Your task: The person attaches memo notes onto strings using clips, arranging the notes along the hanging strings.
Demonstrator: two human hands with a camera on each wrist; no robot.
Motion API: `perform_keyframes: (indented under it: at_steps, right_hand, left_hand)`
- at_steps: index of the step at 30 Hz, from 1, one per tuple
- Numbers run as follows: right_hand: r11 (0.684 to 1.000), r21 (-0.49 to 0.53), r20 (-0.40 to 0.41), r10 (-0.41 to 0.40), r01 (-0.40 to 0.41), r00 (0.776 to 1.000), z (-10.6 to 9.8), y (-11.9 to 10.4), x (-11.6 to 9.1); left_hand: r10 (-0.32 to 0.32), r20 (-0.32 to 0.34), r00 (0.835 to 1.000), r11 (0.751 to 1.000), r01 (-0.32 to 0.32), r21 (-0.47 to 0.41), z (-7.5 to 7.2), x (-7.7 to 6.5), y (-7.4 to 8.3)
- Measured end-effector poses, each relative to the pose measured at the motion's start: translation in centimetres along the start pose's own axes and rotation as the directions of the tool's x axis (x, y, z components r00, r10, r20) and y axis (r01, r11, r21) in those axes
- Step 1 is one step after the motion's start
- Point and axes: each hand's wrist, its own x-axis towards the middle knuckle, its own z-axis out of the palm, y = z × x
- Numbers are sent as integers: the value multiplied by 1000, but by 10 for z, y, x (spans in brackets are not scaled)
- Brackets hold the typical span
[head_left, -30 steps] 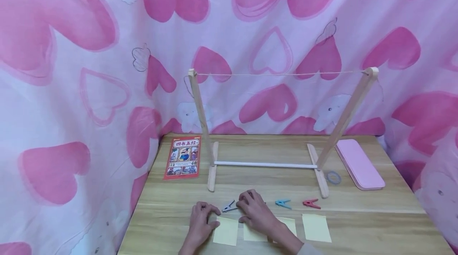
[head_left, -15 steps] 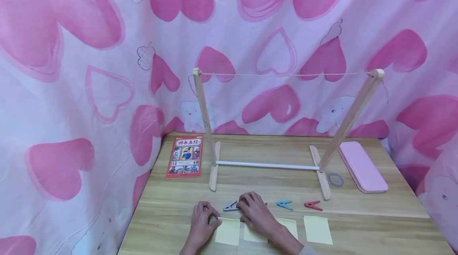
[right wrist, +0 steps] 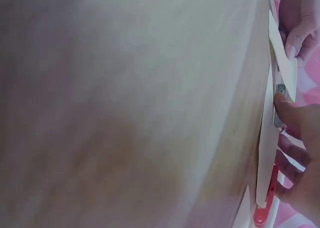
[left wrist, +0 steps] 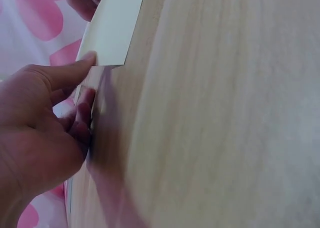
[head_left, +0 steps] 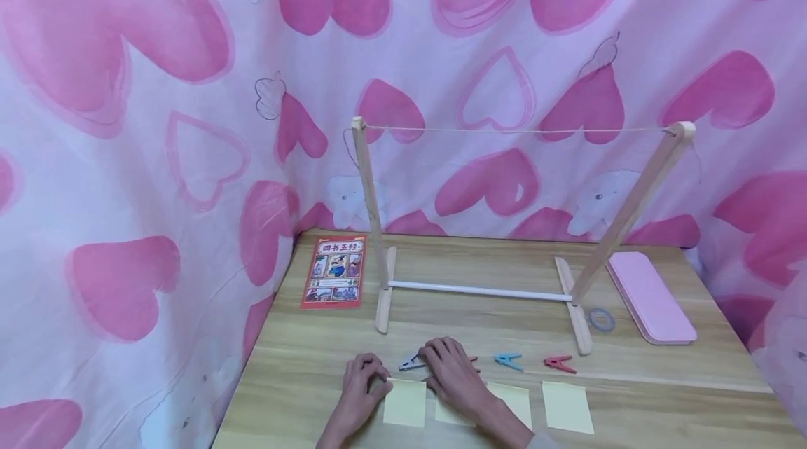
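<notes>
Presently, a person works with two bare hands over a wooden table (head_left: 302, 379). The left hand (head_left: 359, 396) has its thumb and fingers together on the far left corner of a yellow paper (head_left: 405, 404), which is the leftmost in a row of four. The right hand (head_left: 455, 380) is clamped, with thumb and forefinger, on a grey clip (head_left: 411, 363) just behind this same paper; how strongly it presses, I cannot tell. Under the right hand and wrist, the second paper (head_left: 450, 413) and the third paper (head_left: 513, 404) are partly covered, while the fourth paper (head_left: 568, 408) lies fully visible at the right end. Near the lower fingers of this hand lies a half-hidden red clip (right wrist: 266, 204). Farther to the right are a blue clip (head_left: 508, 361) and one more red clip (head_left: 558, 363), well apart from each other.

Behind the clips stands a wooden frame (head_left: 637, 207) with a string (head_left: 479, 130) stretched between its posts. On its left is a booklet (head_left: 335, 272); on its right are a small ring (head_left: 602, 319) and a pink case (head_left: 652, 298).
</notes>
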Motion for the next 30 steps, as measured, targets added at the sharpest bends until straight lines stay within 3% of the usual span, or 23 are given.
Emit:
perform_keyframes:
  at_steps: [4, 6, 10, 18, 23, 27, 28, 30]
  right_hand:
    - [998, 4, 67, 61, -62, 996, 0, 0, 6]
    - [999, 13, 104, 47, -48, 993, -1, 0, 11]
    - [999, 31, 137, 6, -11, 991, -4, 1, 18]
    - [999, 45, 112, -17, 12, 994, -6, 7, 17]
    - [992, 129, 114, -6, -9, 993, -11, 10, 17]
    - [955, 283, 143, 44, -84, 989, -16, 13, 17]
    - [938, 330, 153, 58, -106, 986, -18, 14, 17]
    - [893, 422, 173, 91, -157, 981, -20, 15, 18]
  left_hand:
    - [20, -1, 1000, 988, -20, -150, -5, -2, -8]
    - [33, -22, 999, 974, -37, -222, -6, -4, -15]
    - [-16, -45, 999, 946, 0, -323, -6, -6, -22]
    - [-84, -190, 978, 939, 14, -344, 1, -8, -19]
    - [-101, -262, 960, 939, 5, -343, 4, -7, -24]
    - [-214, -252, 944, 920, 109, -376, 5, -4, -21]
    - [-246, -251, 936, 908, 132, -397, 8, -2, -25]
    - [-273, -246, 930, 894, 151, -421, 6, -1, -14]
